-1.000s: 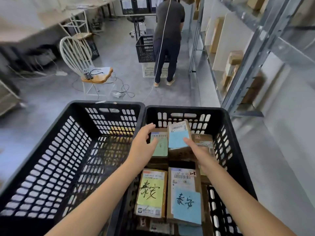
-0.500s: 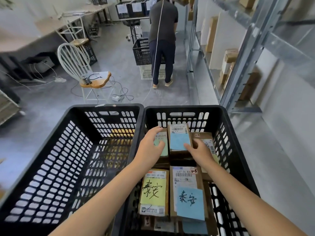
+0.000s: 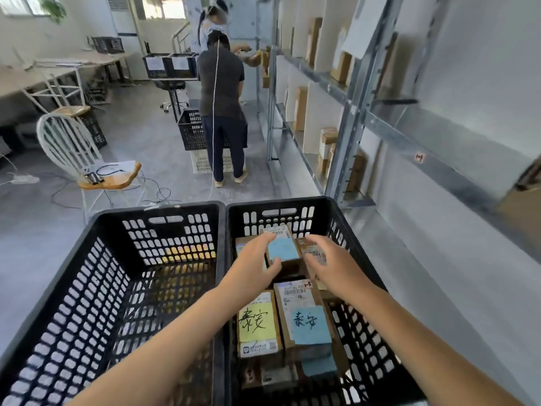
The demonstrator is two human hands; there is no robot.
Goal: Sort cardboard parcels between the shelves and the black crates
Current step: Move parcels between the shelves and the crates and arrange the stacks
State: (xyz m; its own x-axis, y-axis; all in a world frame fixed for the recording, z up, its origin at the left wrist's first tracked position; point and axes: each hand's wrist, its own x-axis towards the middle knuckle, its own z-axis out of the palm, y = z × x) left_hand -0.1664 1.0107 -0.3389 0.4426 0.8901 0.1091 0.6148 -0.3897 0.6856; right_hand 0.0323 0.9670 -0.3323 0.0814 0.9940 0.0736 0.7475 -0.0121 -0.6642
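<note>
**Head view: both hands at a parcel in the right crate**

Head camera looks down on two black crates side by side. The left crate (image 3: pixel 96 288) holds no parcels; the right crate (image 3: pixel 345 230) is packed with them. The left hand (image 3: pixel 253 265) and right hand (image 3: pixel 332 265), fingers spread, flank a blue-labelled parcel (image 3: pixel 282 249); whether they grip it is unclear. Shelves (image 3: pixel 316 80) stand to the right.

The left hand (image 3: pixel 254 269) covered most of the parcel at the right crate's (image 3: pixel 352 238) far-left corner. The picture's bottom edge cut off both crates' near walls and both forearms. Shelf parcels (image 3: pixel 328 148) were blurred, labels unreadable. Neither hand's grip showed clearly.
</note>
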